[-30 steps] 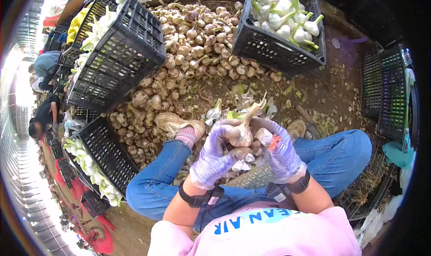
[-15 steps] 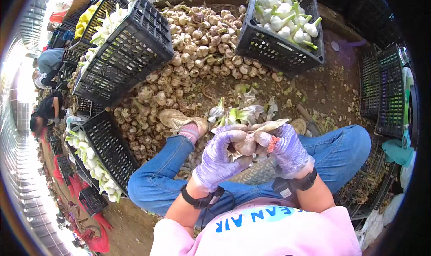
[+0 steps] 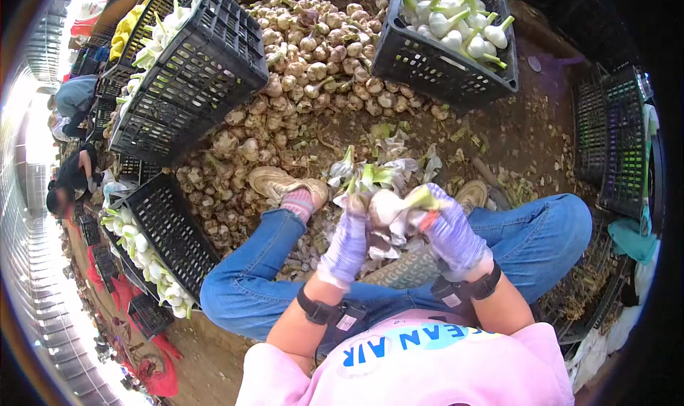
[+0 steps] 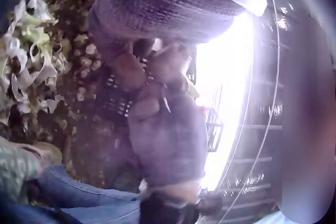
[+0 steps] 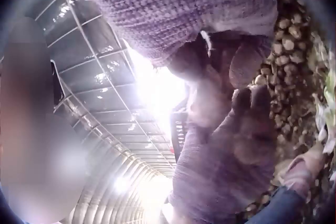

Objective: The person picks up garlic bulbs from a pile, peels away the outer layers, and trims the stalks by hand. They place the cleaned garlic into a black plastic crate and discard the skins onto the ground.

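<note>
Over the lap, a pale garlic bulb [image 3: 385, 206] with its stem [image 3: 422, 196] pointing right is held between two gloved hands. The right hand [image 3: 456, 231], in a purple knit glove with orange on a finger, grips it by the stem side. Against the bulb's left side the left hand [image 3: 347, 242] pinches with curled fingers, its back turned to the head camera. Both wrist views show the gloves [image 4: 163, 11] [image 5: 194, 14] close together around the bulb, blurred and partly hiding it. Below lie peeled skins and leaf scraps [image 3: 385, 248].
A heap of unpeeled garlic [image 3: 306, 64] spreads ahead. Crates of white garlic stand at the right back [image 3: 445, 71], left back [image 3: 196, 78] and left [image 3: 171, 228]. Trimmed garlic with green stems [image 3: 370, 177] lies beyond the hands. Stacked crates [image 3: 620, 142] stand far right; people work far left.
The bulb went from brownish and dirty to pale and cleaner, its stem swinging from upward to the right. The left hand turned over to show its back; the right hand stayed near the stem.
</note>
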Demonstrator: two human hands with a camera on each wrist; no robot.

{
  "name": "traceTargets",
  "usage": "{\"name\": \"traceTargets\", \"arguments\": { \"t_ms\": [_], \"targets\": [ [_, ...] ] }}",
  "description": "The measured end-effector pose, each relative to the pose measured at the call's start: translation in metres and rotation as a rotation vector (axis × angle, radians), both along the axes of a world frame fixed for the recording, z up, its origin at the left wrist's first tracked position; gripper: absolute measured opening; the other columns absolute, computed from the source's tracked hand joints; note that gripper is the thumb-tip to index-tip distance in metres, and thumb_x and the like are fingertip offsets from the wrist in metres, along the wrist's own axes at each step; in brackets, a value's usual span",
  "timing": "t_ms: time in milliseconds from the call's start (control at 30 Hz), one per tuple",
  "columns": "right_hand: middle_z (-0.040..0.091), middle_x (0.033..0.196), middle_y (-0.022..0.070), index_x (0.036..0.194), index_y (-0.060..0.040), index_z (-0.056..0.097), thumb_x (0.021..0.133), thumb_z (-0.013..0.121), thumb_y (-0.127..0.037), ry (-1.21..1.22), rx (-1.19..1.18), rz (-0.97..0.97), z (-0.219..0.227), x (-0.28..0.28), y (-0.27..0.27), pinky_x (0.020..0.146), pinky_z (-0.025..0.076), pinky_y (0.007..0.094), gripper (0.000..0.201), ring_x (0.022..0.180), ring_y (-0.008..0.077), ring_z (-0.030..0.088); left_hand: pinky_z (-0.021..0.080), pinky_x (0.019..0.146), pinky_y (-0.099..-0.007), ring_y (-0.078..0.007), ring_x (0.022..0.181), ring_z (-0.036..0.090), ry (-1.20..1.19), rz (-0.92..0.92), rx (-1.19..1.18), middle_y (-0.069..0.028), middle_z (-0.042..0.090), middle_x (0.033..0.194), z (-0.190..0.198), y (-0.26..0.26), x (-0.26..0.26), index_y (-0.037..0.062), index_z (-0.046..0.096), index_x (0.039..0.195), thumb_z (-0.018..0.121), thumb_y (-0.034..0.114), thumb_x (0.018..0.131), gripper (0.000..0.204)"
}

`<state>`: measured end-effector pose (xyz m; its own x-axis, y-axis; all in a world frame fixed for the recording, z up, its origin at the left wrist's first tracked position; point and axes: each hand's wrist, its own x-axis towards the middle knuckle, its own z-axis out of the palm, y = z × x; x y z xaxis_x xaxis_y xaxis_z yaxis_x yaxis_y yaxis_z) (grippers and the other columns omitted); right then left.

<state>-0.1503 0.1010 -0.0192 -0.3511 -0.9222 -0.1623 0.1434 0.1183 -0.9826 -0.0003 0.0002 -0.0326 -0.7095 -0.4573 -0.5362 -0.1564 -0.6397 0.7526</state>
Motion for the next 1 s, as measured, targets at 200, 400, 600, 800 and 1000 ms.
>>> {"name": "traceTargets", "arguments": {
  "t_ms": [200, 400, 600, 800, 1000],
  "targets": [
    [0.060, 0.104, 0.0069, 0.117, -0.0020, 0.051, 0.086, 0.057, -0.020, -0.822, 0.092, 0.113, 0.009, -0.001, 0.001, 0.080, 0.048, 0.0267, 0.036, 0.090, 0.0134, 0.060, 0.050, 0.066, -0.0255, -0.0142, 0.078, 0.059, -0.015, 0.189, -0.183, -0.0043, 0.058, 0.095, 0.011, 0.014, -0.011, 0.0071, 0.044, 0.119, 0.051, 0.065, 0.080, 0.071],
    [0.057, 0.113, 0.0117, 0.124, 0.0013, 0.046, 0.080, 0.061, -0.051, -0.916, -0.018, 0.025, 0.010, 0.002, 0.004, 0.087, 0.048, 0.0355, 0.070, 0.103, 0.0222, 0.057, 0.050, 0.066, -0.0265, -0.0140, 0.078, 0.059, -0.061, 0.049, -0.236, -0.0057, 0.060, 0.089, 0.031, -0.003, -0.013, 0.0029, 0.053, 0.110, 0.068, 0.048, 0.077, 0.058],
    [0.057, 0.112, 0.0178, 0.123, 0.0038, 0.044, 0.084, 0.059, -0.041, -1.299, -0.168, -0.042, -0.015, 0.010, 0.014, 0.086, 0.050, 0.0435, 0.061, 0.103, 0.0308, 0.058, 0.048, 0.079, -0.0279, -0.0168, 0.092, 0.059, 0.134, -0.036, -0.006, -0.0082, 0.060, 0.103, 0.030, -0.022, 0.000, 0.0008, 0.053, 0.116, 0.074, 0.030, 0.075, 0.054],
    [0.059, 0.107, 0.0169, 0.116, 0.0034, 0.049, 0.088, 0.055, -0.026, -1.128, -0.054, -0.150, 0.007, 0.009, 0.007, 0.086, 0.051, 0.0455, 0.042, 0.101, 0.0313, 0.059, 0.043, 0.091, -0.0296, -0.0187, 0.104, 0.056, 0.055, 0.063, -0.383, -0.0084, 0.059, 0.112, 0.018, -0.025, 0.002, 0.0025, 0.063, 0.107, 0.065, 0.009, 0.082, 0.026],
    [0.059, 0.100, 0.0149, 0.113, 0.0000, 0.050, 0.088, 0.051, -0.019, -0.848, -0.259, -0.651, 0.021, -0.021, 0.000, 0.083, 0.051, 0.0426, 0.031, 0.096, 0.0279, 0.059, 0.045, 0.090, -0.0309, -0.0191, 0.103, 0.057, 0.311, 0.204, -0.236, -0.0104, 0.061, 0.110, 0.014, -0.027, 0.014, 0.0021, 0.064, 0.105, 0.069, 0.007, 0.078, 0.028]
  ]
}}
